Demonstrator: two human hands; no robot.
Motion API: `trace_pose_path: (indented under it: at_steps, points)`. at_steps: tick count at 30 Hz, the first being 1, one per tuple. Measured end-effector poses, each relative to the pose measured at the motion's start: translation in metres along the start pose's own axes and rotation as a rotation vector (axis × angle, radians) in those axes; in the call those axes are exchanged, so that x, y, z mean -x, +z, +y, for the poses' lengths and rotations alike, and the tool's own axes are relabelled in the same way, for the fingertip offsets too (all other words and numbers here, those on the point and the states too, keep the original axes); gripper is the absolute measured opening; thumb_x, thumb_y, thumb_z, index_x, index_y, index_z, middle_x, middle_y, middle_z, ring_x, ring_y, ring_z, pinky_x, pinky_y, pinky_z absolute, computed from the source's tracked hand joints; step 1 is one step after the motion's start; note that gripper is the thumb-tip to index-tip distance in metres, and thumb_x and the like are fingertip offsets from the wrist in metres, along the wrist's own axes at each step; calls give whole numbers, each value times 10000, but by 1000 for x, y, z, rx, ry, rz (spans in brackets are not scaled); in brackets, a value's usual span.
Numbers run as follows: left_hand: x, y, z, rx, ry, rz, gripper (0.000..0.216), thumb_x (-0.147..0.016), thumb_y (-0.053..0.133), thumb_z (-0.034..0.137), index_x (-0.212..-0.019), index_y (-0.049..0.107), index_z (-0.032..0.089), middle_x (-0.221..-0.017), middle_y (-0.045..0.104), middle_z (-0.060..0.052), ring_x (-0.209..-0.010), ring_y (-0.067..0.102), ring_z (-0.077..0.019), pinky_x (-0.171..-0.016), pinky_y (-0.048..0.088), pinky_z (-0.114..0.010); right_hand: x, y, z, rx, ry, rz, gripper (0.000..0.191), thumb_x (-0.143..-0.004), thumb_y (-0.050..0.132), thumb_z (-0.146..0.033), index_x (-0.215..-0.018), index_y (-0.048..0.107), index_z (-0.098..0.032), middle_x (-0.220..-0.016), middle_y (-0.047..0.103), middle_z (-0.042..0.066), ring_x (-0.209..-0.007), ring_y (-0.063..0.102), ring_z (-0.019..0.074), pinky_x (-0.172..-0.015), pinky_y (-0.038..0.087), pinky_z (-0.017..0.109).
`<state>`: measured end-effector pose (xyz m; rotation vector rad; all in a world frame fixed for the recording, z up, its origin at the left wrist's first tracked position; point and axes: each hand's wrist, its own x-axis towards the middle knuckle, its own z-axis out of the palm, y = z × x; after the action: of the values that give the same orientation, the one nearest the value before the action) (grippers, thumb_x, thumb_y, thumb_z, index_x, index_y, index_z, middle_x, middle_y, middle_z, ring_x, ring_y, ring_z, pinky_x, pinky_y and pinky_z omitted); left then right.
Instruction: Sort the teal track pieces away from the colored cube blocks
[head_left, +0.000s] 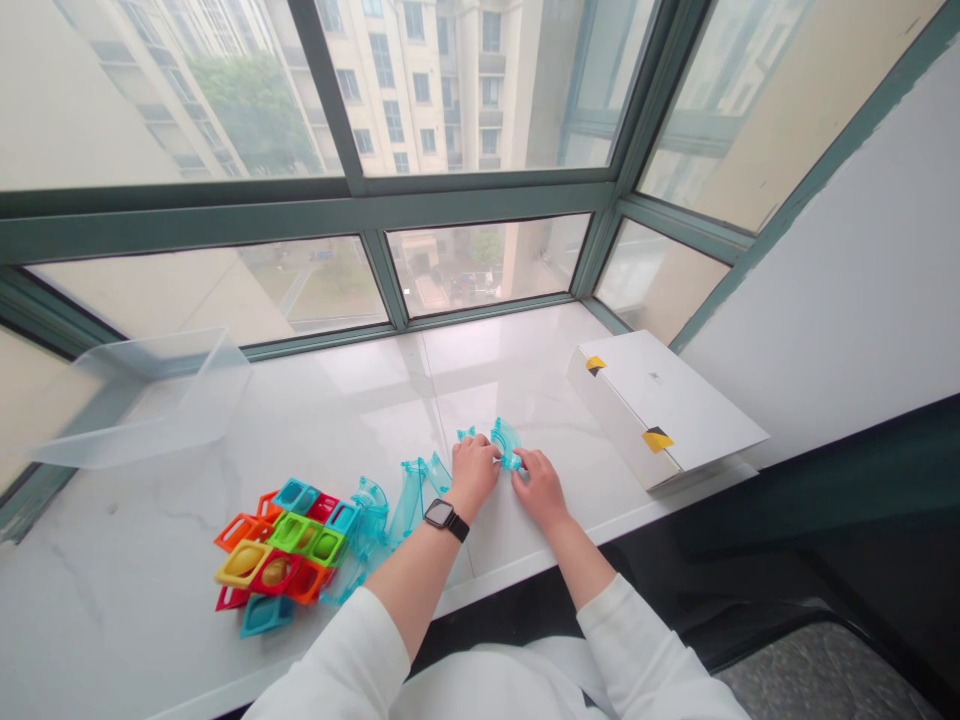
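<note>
A clear blue curved plastic track piece stands between my two hands on the white sill. My left hand, with a black watch on its wrist, has its fingers closed at the piece's left side. From the right, my right hand pinches the lower end of the same piece. Just beyond my left fingers shows another small clear blue piece, partly hidden. Several more clear blue track pieces lie left of my left forearm. Beside them sits a heap of coloured diamond-shaped plastic blocks with round openings.
An open see-through plastic bin stands at the far left by the window. A white box with yellow-and-black tape tabs lies on the right. The white sill ends at a front edge close to my body. Green window frames bound the back.
</note>
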<state>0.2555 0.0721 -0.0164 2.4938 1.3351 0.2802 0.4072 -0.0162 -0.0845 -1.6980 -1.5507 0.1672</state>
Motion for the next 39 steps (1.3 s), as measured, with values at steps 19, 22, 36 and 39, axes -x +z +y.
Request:
trace_pose_path:
  at_steps: [19, 22, 36, 39]
  points:
    - [-2, 1, -1, -2, 17, 4, 143, -937, 691, 258, -1008, 815, 260, -1104, 700, -83, -1082, 581, -277, -951, 419, -447, 0, -1, -2, 3, 4, -16, 345, -913, 536, -162, -1232, 660, -207, -990, 648, 79, -904, 609, 241, -843, 521, 366]
    - [-2, 1, -1, -2, 18, 4, 140, -938, 692, 252, -1003, 816, 259, -1105, 702, -85, -1082, 584, -278, -950, 415, -446, 0, 0, -1, 10, 1, -14, 350, -912, 541, -162, -1239, 659, -206, -989, 650, 78, -909, 612, 242, -847, 522, 366]
    - [3, -9, 0, 4, 8, 33, 163, -924, 733, 288, -1071, 802, 272, -1120, 697, -78, -1102, 599, -275, -956, 424, -435, 0, -2, -3, 14, -12, -9, 334, -916, 542, -178, -1226, 660, -217, -1000, 642, 75, -901, 612, 235, -844, 529, 361]
    - [16, -29, -2, 41, -2, 132, 168, -944, 711, 311, -1094, 781, 283, -1126, 696, -62, -1093, 612, -262, -951, 434, -418, 0, -3, -3, 13, -12, -17, 337, -921, 536, -182, -1235, 655, -216, -1024, 642, 82, -905, 611, 235, -854, 528, 366]
